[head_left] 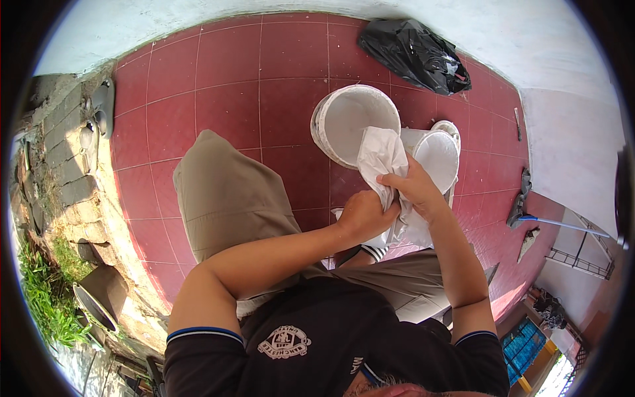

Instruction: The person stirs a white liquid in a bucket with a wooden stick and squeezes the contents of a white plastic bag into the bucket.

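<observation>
A crumpled white sack (382, 153) is gripped in both of my hands, and its top end overlaps the near rim of a large white bucket (331, 135) in this view. My left hand (366, 217) is closed in a fist around the lower part of the sack. Higher up, my right hand (418, 188) wraps round the sack's right side with the thumb across it. The bucket's inner wall is coated in white. Just to the right stands a smaller white pail (440, 157), partly behind my right hand. Whatever the sack contains is hidden.
A black plastic bag (417, 56) lies by the far wall. Red floor tiles (228, 99) surround my bent knee (231, 185). At the right are a blue-handled tool (562, 223) and a wire rack (582, 261). Slippers (102, 106) and a tipped pot (99, 301) lie left.
</observation>
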The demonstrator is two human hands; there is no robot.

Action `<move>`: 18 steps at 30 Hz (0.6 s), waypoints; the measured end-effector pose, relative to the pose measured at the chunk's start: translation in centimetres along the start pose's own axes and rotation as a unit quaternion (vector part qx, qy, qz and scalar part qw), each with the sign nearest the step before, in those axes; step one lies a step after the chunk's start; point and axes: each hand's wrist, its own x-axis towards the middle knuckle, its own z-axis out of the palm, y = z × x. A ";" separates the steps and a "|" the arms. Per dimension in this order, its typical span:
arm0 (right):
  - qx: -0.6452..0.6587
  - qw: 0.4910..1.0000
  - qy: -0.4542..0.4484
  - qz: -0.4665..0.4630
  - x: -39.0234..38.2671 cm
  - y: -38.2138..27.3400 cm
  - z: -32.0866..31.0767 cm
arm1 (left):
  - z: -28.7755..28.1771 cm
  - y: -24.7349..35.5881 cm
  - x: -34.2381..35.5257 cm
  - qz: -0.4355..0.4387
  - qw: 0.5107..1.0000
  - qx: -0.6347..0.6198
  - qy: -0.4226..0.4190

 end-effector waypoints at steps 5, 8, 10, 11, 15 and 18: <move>0.051 0.999 -0.017 -0.002 0.1 -0.2 -0.1 | 0.3 -0.4 0.1 0.017 1.000 -0.001 0.003; 0.091 0.996 -0.020 0.010 -0.2 -1.3 0.5 | 0.1 -0.5 0.2 0.038 0.999 0.033 -0.009; 0.082 0.997 -0.002 -0.001 -0.2 -1.6 1.0 | 0.2 -0.9 0.5 0.059 0.996 0.062 -0.016; 0.081 0.997 -0.003 -0.001 -0.1 -1.5 1.1 | 0.3 -1.1 0.5 0.058 0.996 0.062 -0.015; 0.050 0.998 0.020 -0.026 0.4 -0.8 1.3 | 0.5 -1.5 0.6 0.068 0.994 0.084 -0.006; 0.049 0.998 0.025 -0.030 0.8 -0.4 1.0 | 0.2 -1.2 0.6 0.080 0.993 0.091 0.000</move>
